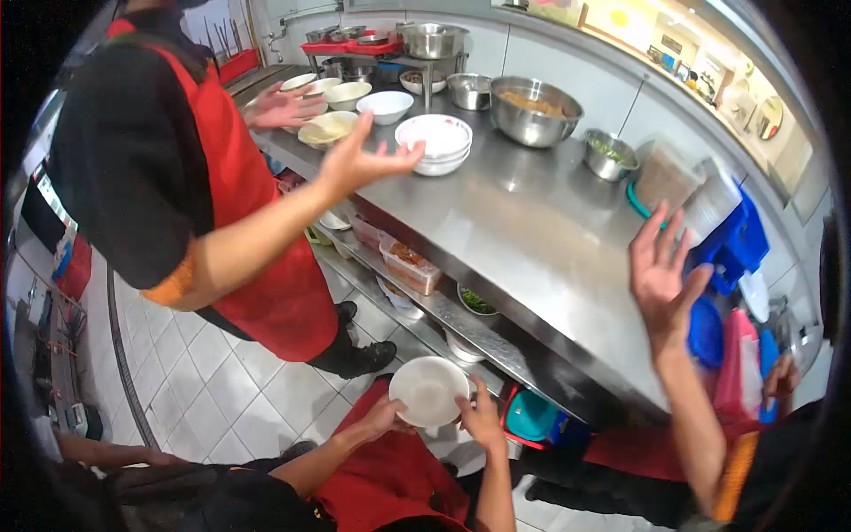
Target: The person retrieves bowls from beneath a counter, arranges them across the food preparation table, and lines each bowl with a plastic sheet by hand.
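Between my hands is a white bowl (429, 391), held low in front of my red apron (381, 474). Its hollow faces up and looks empty. My left hand (383, 417) grips the bowl's left rim, and my right hand (480, 413) grips its right rim. Both hands are below the front edge of the steel counter (532, 257). On that counter stand a stack of white bowls (434, 142), a single white bowl (385, 107) and a large steel bowl (535, 111) with orange-brown food.
A co-worker in a red apron (257, 222) stands at the left with both hands open over the counter. Another person's open hand (663, 279) is raised at the right. Under the counter, a shelf (523, 346) holds food containers. Blue bins (731, 239) stand at the right.
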Tool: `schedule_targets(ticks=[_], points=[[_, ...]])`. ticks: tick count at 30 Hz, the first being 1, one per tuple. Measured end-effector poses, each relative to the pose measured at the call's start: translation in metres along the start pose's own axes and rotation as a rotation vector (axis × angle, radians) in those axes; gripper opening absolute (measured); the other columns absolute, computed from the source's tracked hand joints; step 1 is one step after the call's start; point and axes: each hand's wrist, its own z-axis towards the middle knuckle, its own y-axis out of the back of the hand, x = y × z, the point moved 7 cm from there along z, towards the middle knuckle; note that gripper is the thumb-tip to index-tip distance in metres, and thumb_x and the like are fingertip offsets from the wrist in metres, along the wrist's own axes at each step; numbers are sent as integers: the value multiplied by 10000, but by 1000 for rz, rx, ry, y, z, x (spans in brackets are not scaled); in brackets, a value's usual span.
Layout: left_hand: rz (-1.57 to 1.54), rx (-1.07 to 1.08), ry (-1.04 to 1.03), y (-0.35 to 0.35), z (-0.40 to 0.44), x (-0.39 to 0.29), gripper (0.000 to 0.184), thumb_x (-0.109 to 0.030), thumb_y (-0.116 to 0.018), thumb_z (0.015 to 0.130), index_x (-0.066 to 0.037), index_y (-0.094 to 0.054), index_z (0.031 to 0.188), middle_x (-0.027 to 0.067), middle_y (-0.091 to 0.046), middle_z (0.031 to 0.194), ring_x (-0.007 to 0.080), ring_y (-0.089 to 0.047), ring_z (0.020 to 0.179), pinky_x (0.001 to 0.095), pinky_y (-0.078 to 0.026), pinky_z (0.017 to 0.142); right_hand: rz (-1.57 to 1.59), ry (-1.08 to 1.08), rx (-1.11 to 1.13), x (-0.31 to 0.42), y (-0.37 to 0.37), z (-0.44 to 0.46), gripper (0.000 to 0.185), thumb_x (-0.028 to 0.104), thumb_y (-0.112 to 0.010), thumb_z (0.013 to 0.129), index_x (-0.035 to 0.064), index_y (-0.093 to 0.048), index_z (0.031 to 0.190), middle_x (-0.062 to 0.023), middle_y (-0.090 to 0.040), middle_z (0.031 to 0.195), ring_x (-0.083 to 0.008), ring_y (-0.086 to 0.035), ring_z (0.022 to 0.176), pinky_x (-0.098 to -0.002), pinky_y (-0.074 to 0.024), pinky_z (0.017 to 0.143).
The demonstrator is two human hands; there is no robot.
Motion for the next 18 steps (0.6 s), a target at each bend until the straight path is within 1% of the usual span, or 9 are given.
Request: schedule_targets(ticks=[1,4,7,9,10,13,15,16,18], points=[[-23,-3,61,-8,-17,-1,499,-115,-449,800,-1,-368,1279,189,-572,1037,294,-638,793,380,-576,662,68,-73,-6,1,2,-19,490,135,-528,881,39,-338,1323,-143,-601,819,-180,-619,558,-297,-475,473],[125,-19,-13,-29,-58,-22,471,-122,-468,793,3,-409,1243,164,-572,1026,248,-625,813,366,-564,665,287,-197,93,9,3,-64,522,78,-498,873,60,-263,1338,-181,-587,879,-221,-620,551,-295,-493,427],[190,-23,1,-47,-93,-43,446,-131,-478,797,19,-429,1215,146,-566,1056,210,-617,762,331,-544,637,463,-364,130,64,10,-111,525,12,-420,858,75,-218,1338,-206,-587,921,-260,-622,548,-326,-525,411],[390,141,30,-60,-110,-53,442,-155,-488,805,9,-466,1214,87,-562,1073,200,-540,988,331,-485,786,464,-352,35,90,21,-132,502,-12,-376,841,56,-233,1317,-220,-585,918,-273,-621,543,-324,-527,409],[341,252,103,-70,-120,-57,477,-278,-501,865,-12,-423,1253,81,-554,1081,206,-556,948,358,-504,751,452,-356,29,101,24,-138,511,-25,-352,823,45,-234,1315,-227,-584,917,-274,-615,530,-325,-529,407],[476,163,248,-89,-153,-137,523,-401,-474,899,-63,-386,1287,71,-561,1066,193,-579,895,366,-522,695,489,-324,-24,117,30,-144,532,-21,-355,813,38,-217,1323,-225,-585,915,-267,-612,522,-322,-527,400],[377,45,-86,-55,-122,-172,363,-365,-474,917,-70,-499,1127,42,-572,847,144,-564,641,270,-483,532,496,-325,-50,137,32,-138,507,-14,-358,801,24,-237,1292,-215,-585,899,-253,-607,513,-315,-521,390],[201,-140,-55,-42,-113,-203,305,-377,-480,927,-118,-510,1085,22,-533,840,127,-526,626,248,-455,506,492,-300,-47,141,32,-128,428,-15,-352,827,27,-257,1241,-212,-582,866,-247,-604,506,-315,-516,384],[8,-245,-239,1,-73,-256,342,-339,-514,918,-113,-494,1174,56,-571,980,138,-585,757,289,-509,629,480,-253,-69,166,31,-104,335,-11,-356,853,30,-291,1179,-200,-580,808,-229,-600,500,-306,-506,375]])
